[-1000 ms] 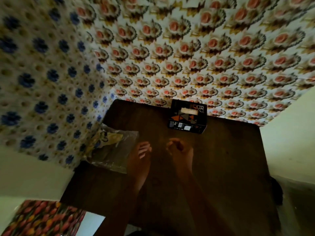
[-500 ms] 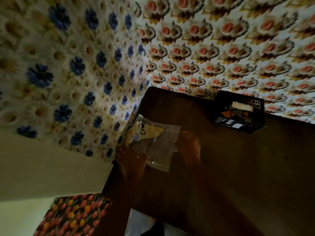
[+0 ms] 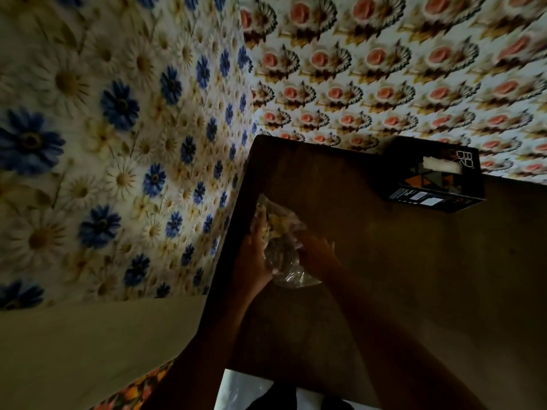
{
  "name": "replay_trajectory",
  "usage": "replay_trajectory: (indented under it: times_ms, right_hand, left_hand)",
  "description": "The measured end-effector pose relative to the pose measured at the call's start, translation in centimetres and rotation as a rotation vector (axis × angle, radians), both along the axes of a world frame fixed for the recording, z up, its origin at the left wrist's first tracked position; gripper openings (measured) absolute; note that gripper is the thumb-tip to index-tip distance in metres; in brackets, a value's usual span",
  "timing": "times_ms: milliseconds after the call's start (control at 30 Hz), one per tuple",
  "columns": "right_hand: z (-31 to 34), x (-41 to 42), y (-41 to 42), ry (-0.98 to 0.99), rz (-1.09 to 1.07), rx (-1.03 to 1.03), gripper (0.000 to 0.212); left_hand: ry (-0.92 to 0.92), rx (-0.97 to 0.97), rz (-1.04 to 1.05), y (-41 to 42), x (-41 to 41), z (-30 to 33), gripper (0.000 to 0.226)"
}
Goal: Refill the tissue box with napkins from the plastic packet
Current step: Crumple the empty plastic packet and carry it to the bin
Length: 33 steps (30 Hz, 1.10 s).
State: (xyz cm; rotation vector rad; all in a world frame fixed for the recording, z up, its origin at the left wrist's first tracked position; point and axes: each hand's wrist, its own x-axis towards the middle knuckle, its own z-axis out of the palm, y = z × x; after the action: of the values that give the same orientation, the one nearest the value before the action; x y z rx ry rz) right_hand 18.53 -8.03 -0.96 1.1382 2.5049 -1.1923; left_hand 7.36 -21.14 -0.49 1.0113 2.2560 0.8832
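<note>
The plastic packet (image 3: pixel 281 247) is gripped by the left hand (image 3: pixel 251 258) and right hand (image 3: pixel 318 253); opening seems underway, napkins extracted next for the tissue box (image 3: pixel 438 176).

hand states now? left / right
Left hand: closed on the plastic packet, gripping its left side.
Right hand: closed on the packet's right side.

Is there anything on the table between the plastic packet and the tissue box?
Nothing: the head view shows only bare dark table between the plastic packet, held by both hands, and the tissue box.
</note>
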Motion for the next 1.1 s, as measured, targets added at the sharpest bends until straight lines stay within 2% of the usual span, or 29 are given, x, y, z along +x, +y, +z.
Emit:
replay_trajectory:
  times_ms: [67, 133, 267, 333, 433, 533, 633, 667, 767, 833, 900, 967, 1033, 1100]
  right_hand:
    - [0.2, -0.2, 0.0, -0.052, 0.117, -0.010, 0.051]
    - [1.2, -0.1, 0.1, -0.075, 0.145, 0.008, 0.050]
    - [1.8, 2.2, -0.4, 0.099, -0.117, 0.085, 0.035]
    - [1.4, 4.3, -1.5, 0.166, -0.340, 0.173, 0.043]
    - [0.8, 6.7, -4.5, 0.237, -0.545, 0.142, 0.055]
    - [-1.3, 7.2, -6.8, 0.322, -0.470, 0.047, 0.037]
    - [-2.7, 6.2, -7.5, 0.276, -0.471, 0.144, 0.037]
    - [-2.6, 5.7, -7.4, 0.257, -0.480, 0.171, 0.031]
    - [-2.4, 4.3, -6.9, 0.187, -0.501, 0.143, 0.022]
    - [-2.4, 3.8, -6.5, 0.200, -0.567, 0.131, 0.020]
    - [-2.2, 3.6, -6.2, 0.228, -0.652, 0.120, 0.024]
    - [-1.7, 3.6, -5.9, 0.264, -0.754, 0.040, 0.029]
    - [-1.2, 3.7, -5.8, 0.302, -0.780, -0.025, 0.019]
    - [-0.9, 4.0, -5.9, 0.313, -0.711, -0.050, 0.011]
  left_hand:
    - [0.088, -0.206, -0.084, 0.8, -0.3, -0.3, 0.117]
    - [0.118, -0.248, -0.104, 1.4, -0.4, -0.8, 0.096]
    - [0.157, -0.142, -0.063, 1.9, -0.6, -1.8, 0.048]
    - [0.173, -0.147, -0.023, 1.7, -0.7, -2.4, 0.038]
    - [0.165, -0.151, -0.017, 1.5, -0.5, -3.3, 0.031]
    - [0.035, -0.122, 0.004, 1.3, 0.3, -2.9, 0.027]
    - [0.049, -0.094, 0.037, 1.0, 1.1, -2.9, 0.068]
    - [0.032, -0.098, 0.030, 0.9, 1.5, -2.9, 0.071]
    - [-0.013, -0.170, -0.014, 0.5, 2.4, -2.8, 0.044]
    - [0.086, -0.204, 0.011, 0.0, 3.0, -2.7, 0.029]
    - [0.140, -0.160, 0.036, -0.3, 3.5, -2.9, 0.027]
    - [0.069, -0.145, 0.035, -0.2, 3.8, -3.3, 0.031]
    - [0.023, -0.169, 0.090, 0.1, 3.9, -3.5, 0.031]
    - [-0.003, -0.137, 0.199, 0.3, 3.9, -3.5, 0.031]
